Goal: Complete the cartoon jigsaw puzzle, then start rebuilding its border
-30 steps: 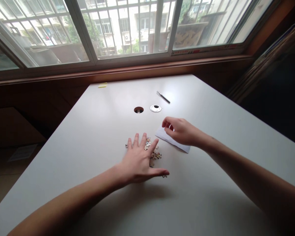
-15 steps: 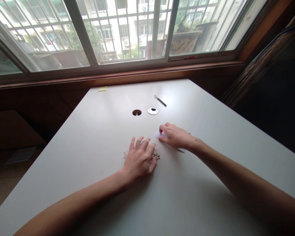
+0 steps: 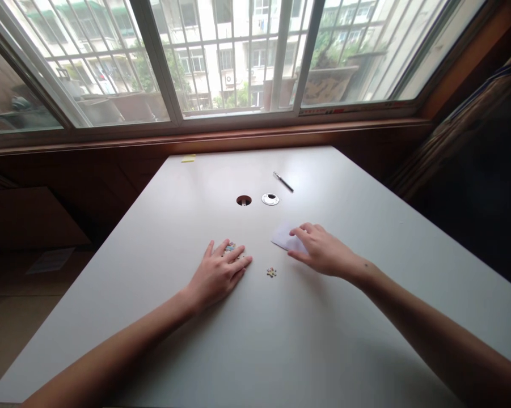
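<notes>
My left hand point(image 3: 219, 272) lies over a cluster of small jigsaw puzzle pieces point(image 3: 229, 247), its fingers spread and partly hiding them. To the right of its fingertips, a small yellowish puzzle piece point(image 3: 271, 272) lies alone on the white table. My right hand point(image 3: 323, 249) is beside and partly over a sheet of white paper point(image 3: 283, 235). Its thumb and fingers are apart, with nothing visible between them. The hand covers the paper's right part.
Beyond the hands, the white table point(image 3: 187, 204) has a round cable hole point(image 3: 244, 200) and its loose silver cover point(image 3: 270, 199). A dark craft knife or pen point(image 3: 283, 182) lies behind the cover. Yellow tape point(image 3: 188, 158) marks the far left corner, below the window.
My left hand has slid left with most of the puzzle pieces, leaving the yellowish one behind. My right hand's fingers have opened and shifted right, uncovering more paper. The view has shifted slightly.
</notes>
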`<action>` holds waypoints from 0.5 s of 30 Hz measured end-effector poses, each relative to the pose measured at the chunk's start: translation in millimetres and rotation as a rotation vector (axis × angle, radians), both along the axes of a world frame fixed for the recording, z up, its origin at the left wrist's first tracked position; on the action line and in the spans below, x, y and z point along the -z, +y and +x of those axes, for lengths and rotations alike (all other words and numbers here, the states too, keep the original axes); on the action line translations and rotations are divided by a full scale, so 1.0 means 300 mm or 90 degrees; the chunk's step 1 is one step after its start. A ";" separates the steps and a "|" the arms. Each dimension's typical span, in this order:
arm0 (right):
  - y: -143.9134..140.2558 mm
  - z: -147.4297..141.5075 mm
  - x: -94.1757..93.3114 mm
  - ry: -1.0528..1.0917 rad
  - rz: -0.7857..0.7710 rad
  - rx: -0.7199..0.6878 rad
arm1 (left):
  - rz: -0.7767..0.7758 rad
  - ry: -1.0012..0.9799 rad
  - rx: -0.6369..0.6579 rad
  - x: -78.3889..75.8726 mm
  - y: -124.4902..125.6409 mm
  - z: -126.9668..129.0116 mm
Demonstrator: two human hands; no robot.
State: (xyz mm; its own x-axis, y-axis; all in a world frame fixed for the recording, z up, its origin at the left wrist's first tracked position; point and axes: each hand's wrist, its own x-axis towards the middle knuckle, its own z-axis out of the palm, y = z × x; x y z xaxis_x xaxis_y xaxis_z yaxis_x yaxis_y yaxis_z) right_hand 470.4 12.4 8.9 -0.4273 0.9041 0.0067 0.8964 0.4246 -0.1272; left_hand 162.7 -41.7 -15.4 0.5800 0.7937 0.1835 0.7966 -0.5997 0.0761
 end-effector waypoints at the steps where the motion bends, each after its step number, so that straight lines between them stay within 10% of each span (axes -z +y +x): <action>1: -0.012 0.015 0.017 0.005 0.013 -0.002 | 0.003 0.005 -0.009 0.000 0.008 -0.034; 6: -0.066 0.044 0.075 0.011 0.107 0.002 | 0.037 0.004 -0.048 -0.022 0.013 -0.072; 12: -0.059 0.034 0.098 0.025 0.186 -0.003 | -0.004 -0.001 0.221 -0.023 -0.054 0.160; 15: -0.031 0.061 0.116 0.036 0.183 0.061 | -0.003 0.010 0.199 -0.008 -0.041 0.136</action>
State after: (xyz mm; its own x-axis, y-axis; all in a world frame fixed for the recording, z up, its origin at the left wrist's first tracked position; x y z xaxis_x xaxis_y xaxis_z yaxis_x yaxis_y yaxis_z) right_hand 488.5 3.1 -25.9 -0.3320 0.8977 0.2895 0.9289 0.3645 -0.0649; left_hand 203.5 -54.0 -13.0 0.7986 0.5778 0.1688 0.5752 -0.8151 0.0688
